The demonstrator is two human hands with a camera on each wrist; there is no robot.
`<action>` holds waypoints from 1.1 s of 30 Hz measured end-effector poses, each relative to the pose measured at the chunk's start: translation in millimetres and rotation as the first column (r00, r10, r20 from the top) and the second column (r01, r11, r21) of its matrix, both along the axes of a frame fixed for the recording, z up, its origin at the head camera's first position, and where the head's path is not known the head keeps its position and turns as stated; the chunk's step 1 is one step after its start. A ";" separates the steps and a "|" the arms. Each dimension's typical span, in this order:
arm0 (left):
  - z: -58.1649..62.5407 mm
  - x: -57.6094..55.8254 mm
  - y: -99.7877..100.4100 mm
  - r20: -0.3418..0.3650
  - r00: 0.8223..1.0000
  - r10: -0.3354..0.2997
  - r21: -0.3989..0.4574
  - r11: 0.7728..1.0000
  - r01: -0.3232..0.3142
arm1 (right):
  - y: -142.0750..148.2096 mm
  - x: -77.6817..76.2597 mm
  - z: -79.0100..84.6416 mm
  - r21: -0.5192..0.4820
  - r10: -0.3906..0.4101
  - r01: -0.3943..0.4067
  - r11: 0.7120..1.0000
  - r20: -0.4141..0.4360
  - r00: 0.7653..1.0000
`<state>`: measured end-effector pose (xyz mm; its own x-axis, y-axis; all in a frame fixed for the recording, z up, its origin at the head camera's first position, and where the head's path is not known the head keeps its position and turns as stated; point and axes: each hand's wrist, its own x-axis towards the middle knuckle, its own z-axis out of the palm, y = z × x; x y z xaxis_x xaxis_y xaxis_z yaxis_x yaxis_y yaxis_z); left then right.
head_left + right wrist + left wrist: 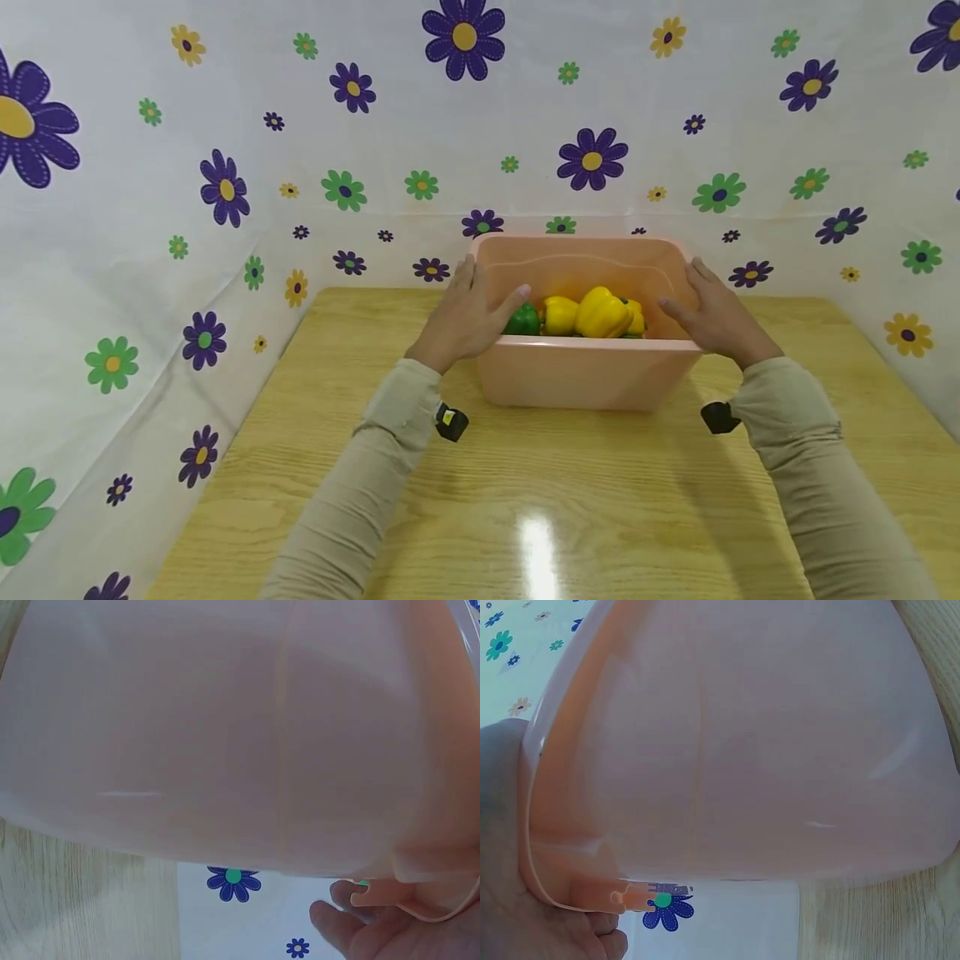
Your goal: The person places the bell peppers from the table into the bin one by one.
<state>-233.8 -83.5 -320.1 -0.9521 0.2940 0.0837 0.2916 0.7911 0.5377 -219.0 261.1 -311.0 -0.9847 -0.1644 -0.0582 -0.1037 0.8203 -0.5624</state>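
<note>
A pink plastic bin (577,372) stands toward the back of the wooden table, with bell peppers inside it. My left hand (463,315) grips its left rim, thumb over the top; in the left wrist view fingertips (613,943) curl beneath the rim's end. At the opposite end my right hand (723,321) holds the right rim, its thumb pointing inward and its fingers (337,926) under the edge. A green pepper (522,320) lies at the left inside, beside a yellow pepper (558,316). A larger yellow pepper (602,312) rises highest, partly covering another yellow one (637,317). The front wall hides the bin's floor.
The wooden table (480,492) extends in front of the bin and to both sides. A white flower-printed sheet (480,117) hangs behind the table and along its sides. Each wrist carries a small black camera (451,422) below the sleeve cuff.
</note>
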 end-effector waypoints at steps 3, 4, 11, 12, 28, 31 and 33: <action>-0.1 -0.8 0.2 0.002 1.000 -0.004 -0.002 1.000 0.004 | 0.0 0.8 1.0 0.001 -0.001 0.001 1.000 -0.009 1.000; 0.4 -0.7 0.3 0.003 1.000 -0.006 -0.001 1.000 0.006 | 0.1 1.2 1.2 0.001 -0.004 0.004 1.000 -0.010 1.000; 2.3 -0.2 0.2 -0.002 1.000 0.002 -0.020 1.000 -0.002 | -0.8 2.2 1.2 -0.006 -0.019 0.019 1.000 -0.016 1.000; 2.5 0.2 0.2 -0.001 1.000 0.002 -0.021 1.000 -0.002 | -0.9 2.6 1.0 -0.007 -0.020 0.020 1.000 -0.016 1.000; 8.8 -6.1 -6.8 -0.066 0.997 -0.046 -0.053 0.998 0.042 | 5.7 -1.8 13.5 -0.060 -0.025 0.024 0.998 -0.023 0.999; 13.3 -5.8 -18.6 -0.170 0.985 -0.002 0.001 1.000 0.002 | 9.3 0.2 18.1 -0.134 -0.121 0.099 0.986 -0.169 0.978; 15.3 -5.2 -27.5 -0.275 0.960 0.057 0.037 0.998 -0.049 | 12.7 1.6 17.8 -0.180 -0.201 0.148 0.972 -0.328 0.923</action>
